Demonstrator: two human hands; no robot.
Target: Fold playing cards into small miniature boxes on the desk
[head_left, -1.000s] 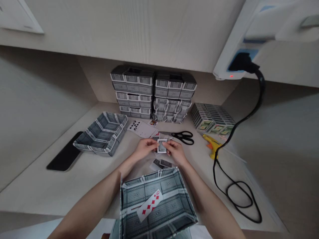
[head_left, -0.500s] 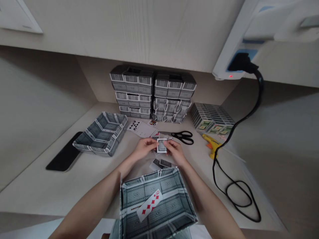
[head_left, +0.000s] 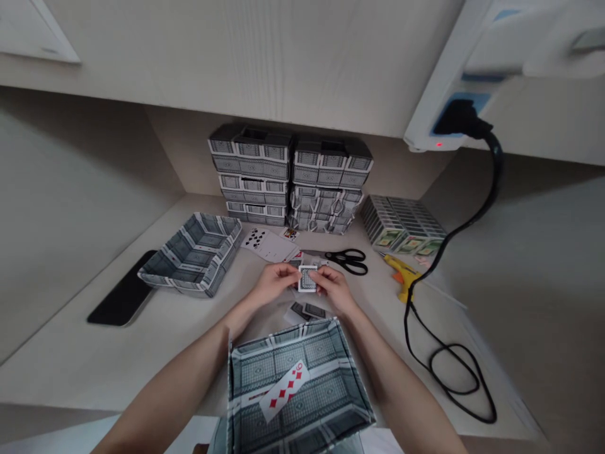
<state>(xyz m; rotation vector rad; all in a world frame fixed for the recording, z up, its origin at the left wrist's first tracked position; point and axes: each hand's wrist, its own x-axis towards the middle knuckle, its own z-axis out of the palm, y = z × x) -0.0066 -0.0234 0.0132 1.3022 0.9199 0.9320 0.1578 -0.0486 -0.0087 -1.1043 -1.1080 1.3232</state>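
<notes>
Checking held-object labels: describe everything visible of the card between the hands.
The card is small and rectangular, like printed card stock, with a dark patterned panel inside a white border. The patterned side faces the camera. The left hand pinches its left edge; the right hand grips the right, thumb over the face. It sits beyond the near tray. I can't tell whether it's folded.

Between the left hand and the right hand, the small patterned card sits very slightly lower than half a second ago, a touch nearer the wrists. The right thumb, on the card's edge beside that hand, dips slightly with it.
</notes>
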